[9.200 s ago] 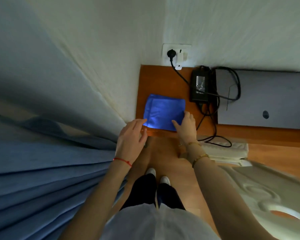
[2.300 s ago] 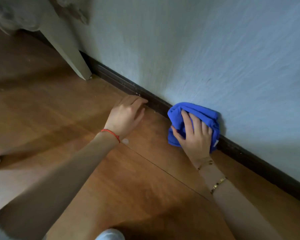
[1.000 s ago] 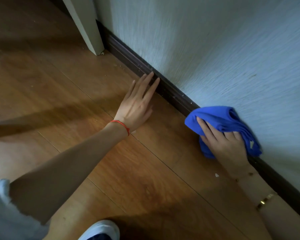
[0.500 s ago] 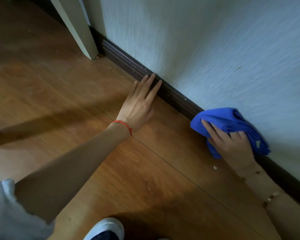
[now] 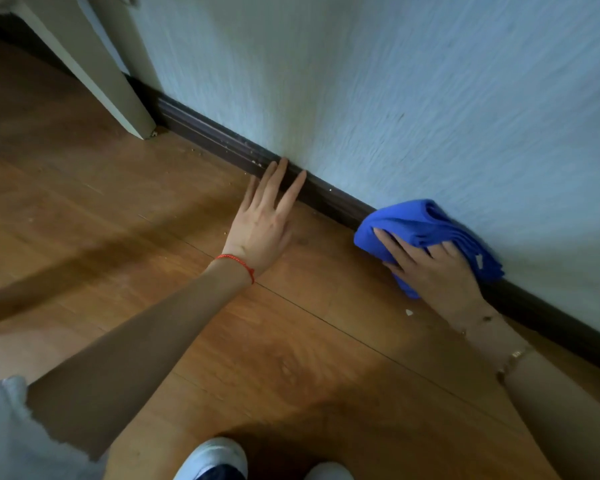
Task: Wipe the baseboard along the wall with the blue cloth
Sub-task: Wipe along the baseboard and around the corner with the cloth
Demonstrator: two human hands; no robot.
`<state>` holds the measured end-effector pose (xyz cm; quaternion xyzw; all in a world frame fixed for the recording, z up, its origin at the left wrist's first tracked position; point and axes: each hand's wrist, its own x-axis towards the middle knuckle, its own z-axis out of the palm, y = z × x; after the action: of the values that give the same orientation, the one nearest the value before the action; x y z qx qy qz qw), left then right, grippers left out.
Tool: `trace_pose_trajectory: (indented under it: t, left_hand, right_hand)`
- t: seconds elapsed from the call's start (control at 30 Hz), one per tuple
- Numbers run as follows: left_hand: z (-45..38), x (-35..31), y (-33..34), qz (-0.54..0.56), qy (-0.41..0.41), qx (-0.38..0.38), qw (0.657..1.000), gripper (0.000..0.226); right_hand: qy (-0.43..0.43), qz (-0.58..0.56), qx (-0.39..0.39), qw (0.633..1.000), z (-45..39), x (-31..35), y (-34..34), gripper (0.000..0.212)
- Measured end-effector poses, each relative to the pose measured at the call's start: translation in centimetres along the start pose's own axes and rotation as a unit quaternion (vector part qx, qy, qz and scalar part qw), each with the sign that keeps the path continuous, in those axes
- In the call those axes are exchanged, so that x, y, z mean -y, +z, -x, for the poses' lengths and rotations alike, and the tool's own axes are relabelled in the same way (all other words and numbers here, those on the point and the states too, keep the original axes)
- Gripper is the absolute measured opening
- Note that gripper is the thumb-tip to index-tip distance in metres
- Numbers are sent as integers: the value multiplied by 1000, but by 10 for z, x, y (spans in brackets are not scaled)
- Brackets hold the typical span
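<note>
Bunched blue cloth (image 5: pixel 426 225) was pressed against the dark baseboard (image 5: pixel 329 197) at the wall's foot by the right hand (image 5: pixel 433 268), fingers curled over it. Left hand (image 5: pixel 262 225) was laid flat on the wooden floor (image 5: pixel 118 220), fingers straight, tips touching the baseboard, nothing held.

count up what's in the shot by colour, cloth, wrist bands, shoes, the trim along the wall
blue: 1, the blue cloth under the right hand
red: 1, the string bracelet on the left wrist
gold: 1, the chain bracelet on the right wrist
white: 2, the shoes
dark brown: 1, the baseboard
total: 6
</note>
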<state>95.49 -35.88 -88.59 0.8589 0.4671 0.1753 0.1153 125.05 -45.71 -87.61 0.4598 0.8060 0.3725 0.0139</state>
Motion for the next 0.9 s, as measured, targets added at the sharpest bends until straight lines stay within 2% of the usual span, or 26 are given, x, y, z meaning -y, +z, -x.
trace_pose_trajectory:
  t: [0.13,0.37,0.6,0.7,0.9]
  left_hand:
    - [1,-1,4,6,0,-3,1000,81]
    - [0,-1,2,9,1,-3,1000,80]
    - [1,-3,1,15,-4,7,1000,79]
    - [1,-1,-1,11,-2,15,1000,80]
    - [2,-3,-2,20,-7,24,999,84]
  right_hand:
    - [-26,12,-13,999,16,-15,-2,51]
    - [-82,-4,-77,994,-47,-7,3,50]
    - [-91,13,41,995,-8,-10,-3,60]
    - [-90,27,61,994,12,-12,0,67]
    - [-77,36,-20,996,-10,-3,9,49]
